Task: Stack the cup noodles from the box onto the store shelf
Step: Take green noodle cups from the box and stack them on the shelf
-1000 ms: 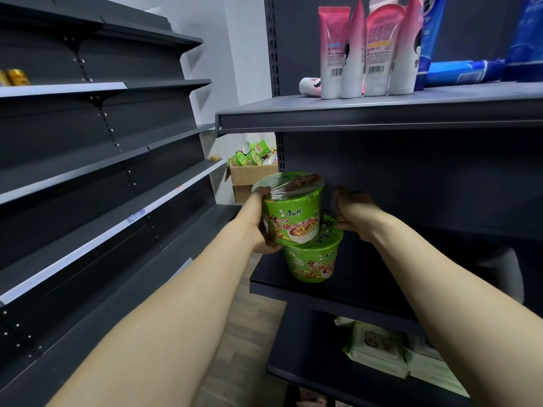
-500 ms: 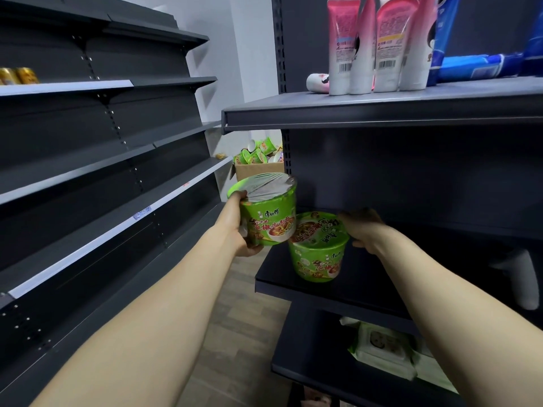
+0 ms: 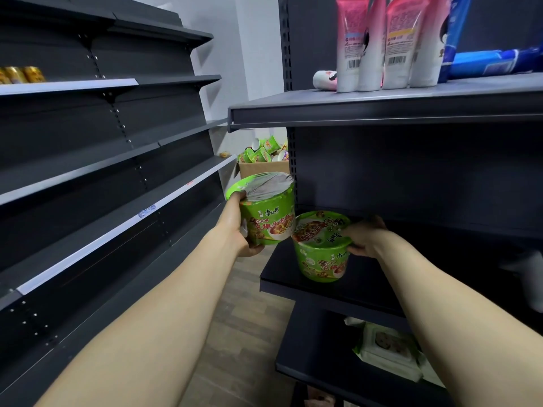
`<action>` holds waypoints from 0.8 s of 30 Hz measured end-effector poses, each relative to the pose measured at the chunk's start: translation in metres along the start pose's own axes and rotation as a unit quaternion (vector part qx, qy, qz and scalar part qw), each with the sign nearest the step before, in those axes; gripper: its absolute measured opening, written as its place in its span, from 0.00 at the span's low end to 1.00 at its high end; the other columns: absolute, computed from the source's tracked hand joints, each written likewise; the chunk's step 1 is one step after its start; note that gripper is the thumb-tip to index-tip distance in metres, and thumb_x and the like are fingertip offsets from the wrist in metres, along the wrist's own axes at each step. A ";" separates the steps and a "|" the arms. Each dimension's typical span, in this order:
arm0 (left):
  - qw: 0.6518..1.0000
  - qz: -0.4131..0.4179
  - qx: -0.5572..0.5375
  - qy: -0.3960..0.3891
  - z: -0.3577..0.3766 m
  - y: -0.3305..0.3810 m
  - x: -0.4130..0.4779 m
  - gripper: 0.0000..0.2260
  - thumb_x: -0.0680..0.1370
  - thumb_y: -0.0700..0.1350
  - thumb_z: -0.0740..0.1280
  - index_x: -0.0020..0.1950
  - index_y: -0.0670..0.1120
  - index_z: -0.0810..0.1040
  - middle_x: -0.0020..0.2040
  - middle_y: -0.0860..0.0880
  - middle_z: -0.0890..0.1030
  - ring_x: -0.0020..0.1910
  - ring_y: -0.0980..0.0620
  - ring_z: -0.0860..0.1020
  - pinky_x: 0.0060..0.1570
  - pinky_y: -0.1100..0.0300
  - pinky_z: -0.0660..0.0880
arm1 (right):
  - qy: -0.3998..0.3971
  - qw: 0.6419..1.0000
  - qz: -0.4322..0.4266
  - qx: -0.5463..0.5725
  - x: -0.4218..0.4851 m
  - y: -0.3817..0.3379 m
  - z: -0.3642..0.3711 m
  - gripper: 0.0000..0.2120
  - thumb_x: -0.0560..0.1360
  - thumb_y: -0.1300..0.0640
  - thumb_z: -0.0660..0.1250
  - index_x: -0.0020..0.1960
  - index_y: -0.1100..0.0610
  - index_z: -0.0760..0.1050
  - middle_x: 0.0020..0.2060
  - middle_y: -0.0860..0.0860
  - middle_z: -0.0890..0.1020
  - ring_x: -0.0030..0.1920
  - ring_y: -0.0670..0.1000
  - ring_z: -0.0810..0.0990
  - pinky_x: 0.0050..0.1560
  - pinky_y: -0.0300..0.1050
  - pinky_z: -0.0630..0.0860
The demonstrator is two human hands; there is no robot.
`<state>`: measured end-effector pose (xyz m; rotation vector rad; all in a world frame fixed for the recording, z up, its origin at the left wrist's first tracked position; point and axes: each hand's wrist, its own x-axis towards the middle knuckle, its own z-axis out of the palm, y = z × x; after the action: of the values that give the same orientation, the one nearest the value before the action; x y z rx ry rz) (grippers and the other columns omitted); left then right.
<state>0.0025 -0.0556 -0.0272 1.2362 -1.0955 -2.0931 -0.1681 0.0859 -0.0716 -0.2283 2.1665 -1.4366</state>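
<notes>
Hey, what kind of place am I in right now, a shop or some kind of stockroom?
Probably a small shop being stocked: dark metal retail shelving with price-label strips, barcoded toiletry tubes on the upper shelf, and a cardboard box of cup noodles at the aisle's end.

Dark metal shelving rack (image 3: 102,160) at 9 o'clock, white wall (image 3: 244,54) at 12, wood-plank floor (image 3: 244,333) at 6. Dim light.

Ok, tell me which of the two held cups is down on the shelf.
The cup in the right hand: its base sits on the shelf. The cup in the left hand is held up beside it.
</notes>
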 end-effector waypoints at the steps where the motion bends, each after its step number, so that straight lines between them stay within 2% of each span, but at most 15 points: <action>1: 1.000 -0.001 0.001 -0.003 0.001 0.000 -0.001 0.17 0.73 0.60 0.69 0.47 0.47 0.73 0.46 0.43 0.79 0.48 0.42 0.77 0.63 0.43 0.71 | -0.004 1.000 0.009 0.007 0.001 0.000 -0.001 0.14 0.73 0.66 0.70 0.57 0.64 0.74 0.47 0.57 0.80 0.38 0.52 0.78 0.31 0.42 0.78; 3: 1.000 -0.001 0.002 -0.008 0.001 0.000 -0.002 0.17 0.73 0.60 0.69 0.46 0.46 0.73 0.45 0.43 0.79 0.47 0.42 0.77 0.63 0.44 0.72 | -0.007 1.000 0.020 0.019 0.003 0.002 -0.002 0.12 0.73 0.68 0.69 0.55 0.65 0.74 0.40 0.56 0.78 0.36 0.52 0.77 0.34 0.42 0.80; 6: 1.000 0.003 0.008 -0.011 0.001 0.000 -0.002 0.17 0.74 0.60 0.68 0.47 0.46 0.73 0.45 0.43 0.79 0.47 0.42 0.77 0.63 0.43 0.71 | -0.004 0.999 0.016 0.043 0.001 0.002 -0.002 0.08 0.72 0.71 0.69 0.50 0.65 0.74 0.38 0.56 0.78 0.34 0.51 0.76 0.35 0.43 0.79; 9: 1.000 0.005 0.009 -0.008 -0.002 0.000 -0.003 0.18 0.74 0.60 0.68 0.47 0.46 0.73 0.45 0.42 0.79 0.47 0.42 0.77 0.63 0.43 0.71 | -0.002 0.998 0.013 0.061 -0.004 -0.001 -0.001 0.07 0.72 0.72 0.67 0.44 0.63 0.73 0.34 0.54 0.76 0.32 0.50 0.75 0.26 0.40 0.78; 13: 1.000 0.007 0.001 0.003 -0.007 0.001 -0.007 0.18 0.73 0.60 0.69 0.46 0.46 0.72 0.46 0.42 0.78 0.46 0.42 0.76 0.62 0.43 0.72 | 0.005 0.997 0.003 0.077 -0.010 -0.005 0.003 0.08 0.73 0.74 0.63 0.41 0.63 0.71 0.32 0.55 0.72 0.31 0.50 0.72 0.17 0.39 0.74; 15: 1.000 0.010 -0.001 0.009 -0.012 0.002 -0.009 0.18 0.73 0.60 0.69 0.46 0.46 0.71 0.46 0.42 0.78 0.45 0.42 0.76 0.62 0.43 0.72 | 0.006 0.997 -0.001 0.077 -0.012 -0.005 0.005 0.06 0.74 0.73 0.62 0.46 0.64 0.72 0.33 0.55 0.73 0.30 0.51 0.72 0.18 0.39 0.75; 19: 1.000 0.015 0.002 0.026 -0.020 0.002 -0.015 0.17 0.74 0.59 0.68 0.44 0.46 0.71 0.44 0.43 0.76 0.42 0.43 0.74 0.60 0.46 0.72 | 0.006 0.997 -0.023 0.079 -0.013 -0.004 0.006 0.12 0.75 0.71 0.62 0.58 0.63 0.74 0.49 0.58 0.77 0.36 0.52 0.76 0.19 0.39 0.75; 22: 0.999 0.014 0.006 0.037 -0.029 0.001 -0.018 0.17 0.74 0.59 0.69 0.44 0.46 0.71 0.44 0.43 0.76 0.42 0.43 0.75 0.60 0.46 0.73 | -0.001 0.996 -0.035 0.079 -0.016 -0.007 0.008 0.14 0.76 0.70 0.62 0.60 0.63 0.73 0.52 0.56 0.76 0.43 0.54 0.77 0.18 0.38 0.75; 24: 0.999 0.013 0.010 0.038 -0.035 0.000 -0.019 0.17 0.73 0.58 0.69 0.45 0.46 0.71 0.45 0.42 0.77 0.44 0.43 0.75 0.61 0.46 0.73 | -0.002 0.997 -0.037 0.072 -0.016 -0.008 0.011 0.14 0.76 0.69 0.62 0.61 0.63 0.73 0.52 0.56 0.76 0.40 0.52 0.77 0.18 0.37 0.73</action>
<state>0.0427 -0.0559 -0.0270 1.2928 -1.0959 -2.0029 -0.1499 0.0810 -0.0624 -0.2605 2.0589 -1.6236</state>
